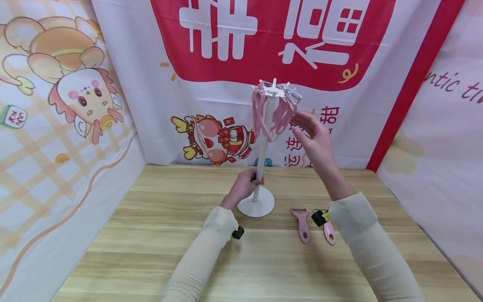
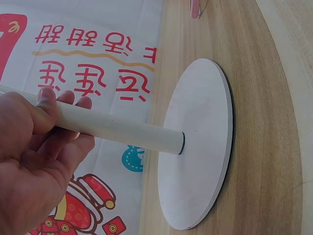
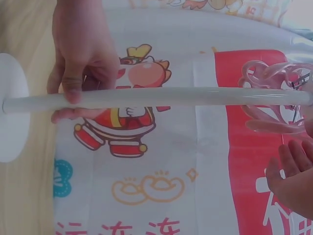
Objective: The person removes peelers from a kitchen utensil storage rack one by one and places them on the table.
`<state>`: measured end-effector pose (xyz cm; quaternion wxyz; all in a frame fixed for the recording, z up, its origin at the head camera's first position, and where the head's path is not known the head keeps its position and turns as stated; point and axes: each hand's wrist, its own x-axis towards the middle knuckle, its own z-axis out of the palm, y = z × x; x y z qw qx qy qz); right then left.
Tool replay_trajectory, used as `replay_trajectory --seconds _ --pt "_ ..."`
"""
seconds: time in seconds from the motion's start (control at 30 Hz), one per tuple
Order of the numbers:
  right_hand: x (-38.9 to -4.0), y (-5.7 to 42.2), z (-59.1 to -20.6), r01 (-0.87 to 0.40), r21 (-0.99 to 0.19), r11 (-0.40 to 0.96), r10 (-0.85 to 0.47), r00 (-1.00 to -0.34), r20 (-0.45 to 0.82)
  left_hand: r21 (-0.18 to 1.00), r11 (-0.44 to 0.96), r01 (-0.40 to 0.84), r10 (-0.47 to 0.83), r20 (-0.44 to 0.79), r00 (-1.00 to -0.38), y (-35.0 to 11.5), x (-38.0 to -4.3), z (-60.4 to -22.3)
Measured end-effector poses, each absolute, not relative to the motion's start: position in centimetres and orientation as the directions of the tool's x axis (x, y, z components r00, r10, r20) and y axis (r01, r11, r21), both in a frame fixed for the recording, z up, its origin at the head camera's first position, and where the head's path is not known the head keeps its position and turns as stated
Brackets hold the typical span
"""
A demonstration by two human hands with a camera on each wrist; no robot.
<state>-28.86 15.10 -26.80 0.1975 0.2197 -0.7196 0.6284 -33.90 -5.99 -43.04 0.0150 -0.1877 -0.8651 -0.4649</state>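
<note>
My left hand (image 1: 246,183) grips the white pole (image 2: 120,128) of an upright stand low down, thumb on one side and fingers around the other. The pole rises from a round white base (image 2: 195,147) on the table. Several pink peelers (image 1: 260,113) hang in a ring from the white hooked top (image 1: 273,89), their metal parts up by the hooks. Beside the ring's right side is my right hand (image 1: 315,140), fingers loosely bent and thumb apart. In the right wrist view its fingertips (image 3: 288,159) are close below the hanging pink peelers (image 3: 266,110), with nothing held.
On the wooden table (image 1: 170,235), right of the base, lie a pink peeler (image 1: 303,226) and another pink peeler (image 1: 329,233), partly behind the black wrist camera (image 1: 320,218). A printed cloth (image 1: 211,96) hangs behind the stand, and more printed cloth (image 1: 56,126) borders the left side.
</note>
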Motion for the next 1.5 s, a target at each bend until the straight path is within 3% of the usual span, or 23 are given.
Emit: replay_trajectory --seconds 0.6,0.83,1.13,1.5 --pt "-30.1 13.7 -25.3 -0.494 -0.864 0.100 -0.040 -0.869 0.493 0.792 0.506 0.343 0.310 0.204 -0.928 -5.8 -34.0 -42.8" --pt "-30.5 13.2 -25.4 -0.499 -0.866 0.013 -0.029 -0.866 0.499 0.799 0.501 0.332 0.307 0.195 -0.931 -5.8 -34.2 -42.9" --pt "-30.4 13.0 -25.1 -0.472 -0.880 0.061 0.051 -0.879 0.475 0.799 0.498 0.336 0.308 0.200 -0.930 -5.8 -34.0 -42.9" --pt "-30.5 13.5 -25.0 -0.488 -0.872 -0.018 0.059 -0.872 0.487 0.807 0.493 0.324 0.304 0.188 -0.934 -6.0 -33.9 -43.0"
